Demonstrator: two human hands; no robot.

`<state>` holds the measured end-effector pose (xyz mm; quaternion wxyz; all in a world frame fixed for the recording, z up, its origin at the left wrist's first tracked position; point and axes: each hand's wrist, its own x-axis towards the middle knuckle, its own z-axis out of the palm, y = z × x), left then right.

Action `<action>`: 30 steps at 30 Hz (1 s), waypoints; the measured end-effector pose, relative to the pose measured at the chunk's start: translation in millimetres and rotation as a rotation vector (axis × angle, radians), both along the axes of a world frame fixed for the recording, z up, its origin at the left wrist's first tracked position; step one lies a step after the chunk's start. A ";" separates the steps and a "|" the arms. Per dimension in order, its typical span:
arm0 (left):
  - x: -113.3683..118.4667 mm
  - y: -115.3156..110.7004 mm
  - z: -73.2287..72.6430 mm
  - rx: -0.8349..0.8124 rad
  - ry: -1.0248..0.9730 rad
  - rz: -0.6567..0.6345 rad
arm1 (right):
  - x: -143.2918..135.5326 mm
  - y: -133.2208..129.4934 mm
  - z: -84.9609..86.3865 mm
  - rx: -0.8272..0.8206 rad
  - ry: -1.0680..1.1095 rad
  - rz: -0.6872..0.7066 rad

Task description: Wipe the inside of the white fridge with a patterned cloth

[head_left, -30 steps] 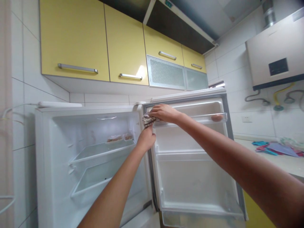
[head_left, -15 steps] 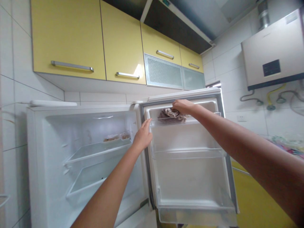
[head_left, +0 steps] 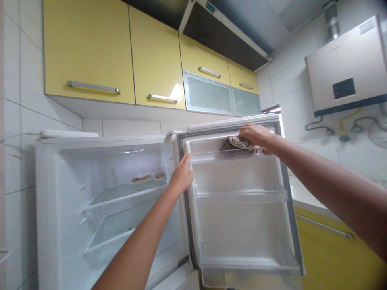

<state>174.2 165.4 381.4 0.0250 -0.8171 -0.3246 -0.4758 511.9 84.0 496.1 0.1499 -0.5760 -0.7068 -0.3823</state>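
The fridge door (head_left: pixel 238 225) stands wide open, its inner side facing me. A brown and white patterned cloth (head_left: pixel 234 144) is bunched inside the clear top door rack (head_left: pixel 208 157). My right hand (head_left: pixel 255 136) is closed on this cloth from above, with the thumb by the rack's front wall. At the rack's left end my left hand (head_left: pixel 182 176) grips its edge, fingers pointing up. Part of the cloth is hidden behind the rack's front and under my right hand.
Left of the door is the fridge compartment with a glass shelf (head_left: pixel 121 193) bearing small food packs (head_left: pixel 142 177). Lower door racks (head_left: pixel 242 196) jut out below. Yellow cabinets (head_left: pixel 87 48) hang above; a water heater (head_left: pixel 347 68) is on the right wall.
My right hand has slid the cloth to the right along the top door rack. My left hand has stayed at the rack's left end.
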 end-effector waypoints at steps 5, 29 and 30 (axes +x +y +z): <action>2.0 1.1 -1.5 -0.006 -0.039 -0.022 | -20.2 22.1 -5.6 0.048 -0.086 -0.033; 6.2 11.3 -8.2 -0.157 -0.210 -0.302 | -191.3 45.6 3.4 0.220 0.354 0.287; 5.0 8.4 -6.9 -0.239 -0.253 -0.326 | -199.3 38.4 2.0 0.296 0.375 0.365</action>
